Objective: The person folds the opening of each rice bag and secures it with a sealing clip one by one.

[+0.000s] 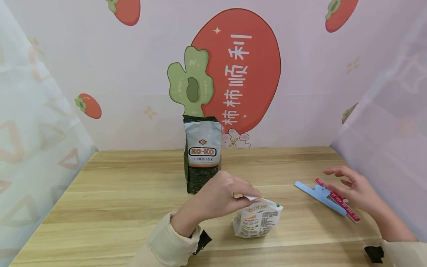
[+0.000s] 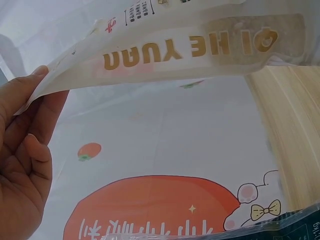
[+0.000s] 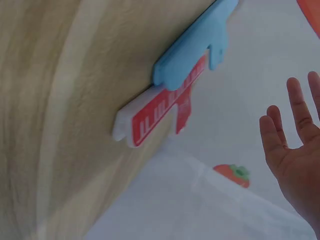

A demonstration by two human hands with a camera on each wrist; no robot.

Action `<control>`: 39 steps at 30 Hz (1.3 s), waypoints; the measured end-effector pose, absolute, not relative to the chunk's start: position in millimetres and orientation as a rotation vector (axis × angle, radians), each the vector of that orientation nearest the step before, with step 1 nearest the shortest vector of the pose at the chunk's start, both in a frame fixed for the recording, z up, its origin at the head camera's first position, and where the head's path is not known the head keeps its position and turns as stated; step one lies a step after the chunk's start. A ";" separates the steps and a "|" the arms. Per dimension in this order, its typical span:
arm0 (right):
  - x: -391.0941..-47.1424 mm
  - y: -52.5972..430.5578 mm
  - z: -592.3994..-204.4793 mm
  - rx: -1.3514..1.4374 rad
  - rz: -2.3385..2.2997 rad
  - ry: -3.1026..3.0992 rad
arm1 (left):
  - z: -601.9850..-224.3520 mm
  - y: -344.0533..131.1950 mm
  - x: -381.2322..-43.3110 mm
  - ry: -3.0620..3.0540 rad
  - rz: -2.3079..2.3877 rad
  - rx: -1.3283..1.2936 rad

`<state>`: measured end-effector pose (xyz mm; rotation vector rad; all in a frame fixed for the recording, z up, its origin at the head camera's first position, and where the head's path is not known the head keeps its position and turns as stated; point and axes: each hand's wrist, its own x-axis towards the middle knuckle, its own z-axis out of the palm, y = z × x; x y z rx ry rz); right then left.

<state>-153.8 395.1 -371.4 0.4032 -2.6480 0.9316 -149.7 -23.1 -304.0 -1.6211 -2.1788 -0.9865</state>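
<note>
My left hand (image 1: 221, 196) pinches the top edge of a small white printed bag (image 1: 258, 220) between thumb and fingers. In the left wrist view the bag (image 2: 190, 47) shows gold letters, and its corner sits between the thumb and fingers of the left hand (image 2: 25, 145). Over at the right, my right hand (image 1: 355, 189) hovers beside two long sealing clips with its fingers spread, holding nothing. One is a blue clip (image 1: 321, 198); the other, a red clip (image 1: 347, 207), lies partly beneath it. The right wrist view shows the right hand (image 3: 300, 150) apart from both clips.
A black and silver KO-KO bag (image 1: 202, 148) stands upright behind the left hand on the wooden table (image 1: 126, 207). Printed cloth walls (image 1: 140, 74) rise at the back and both sides. Dark straps (image 1: 201, 243) show at the wrists.
</note>
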 end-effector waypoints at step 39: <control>-180.2 419.5 -403.5 0.469 0.527 -3.020 | -305.0 -21.9 -149.9 -2.144 -0.976 -1.623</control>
